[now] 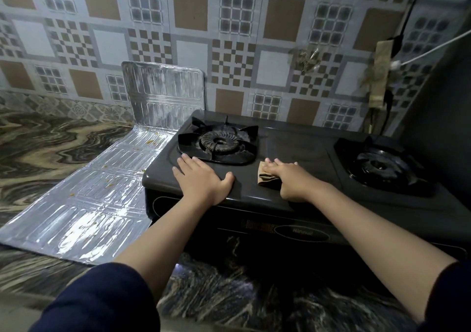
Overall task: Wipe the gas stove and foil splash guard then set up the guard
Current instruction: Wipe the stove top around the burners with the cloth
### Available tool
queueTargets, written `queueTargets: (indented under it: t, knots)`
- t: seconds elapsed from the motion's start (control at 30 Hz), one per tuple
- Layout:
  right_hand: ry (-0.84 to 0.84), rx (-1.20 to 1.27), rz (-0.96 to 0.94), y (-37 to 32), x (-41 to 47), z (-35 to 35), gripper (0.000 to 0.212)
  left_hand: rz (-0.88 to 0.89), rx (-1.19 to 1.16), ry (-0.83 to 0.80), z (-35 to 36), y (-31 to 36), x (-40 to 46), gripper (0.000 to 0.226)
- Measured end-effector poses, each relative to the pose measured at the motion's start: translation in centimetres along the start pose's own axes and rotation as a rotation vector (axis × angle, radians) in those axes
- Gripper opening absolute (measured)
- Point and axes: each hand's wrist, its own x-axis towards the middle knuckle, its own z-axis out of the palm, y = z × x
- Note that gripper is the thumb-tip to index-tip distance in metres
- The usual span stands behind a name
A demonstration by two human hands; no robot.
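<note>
A black two-burner gas stove [293, 150] stands on the marbled counter. My left hand [201, 178] lies flat on its front left corner, fingers straight, just before the left burner [219, 141]. My right hand [293, 176] presses a folded brown cloth [267, 174] onto the stove top between the burners, fingers laid over it. The foil splash guard [102, 186] lies mostly flat on the counter left of the stove, with one panel standing against the wall. Small orange food specks dot the foil.
The right burner [379, 164] sits at the stove's far right. A power strip with cables [379, 76] hangs on the tiled wall at right. A dark wall or appliance [443, 102] borders the stove's right side. Marbled counter [51, 143] extends to the left.
</note>
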Motion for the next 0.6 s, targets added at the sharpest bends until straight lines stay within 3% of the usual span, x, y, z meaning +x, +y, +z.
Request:
queueTargets:
  t: [0.6]
  knots:
    - [-0.020, 0.188, -0.059, 2.7, -5.0, -0.3, 0.085, 0.003, 0.012, -0.013, 0.1, -0.3, 0.2, 0.107]
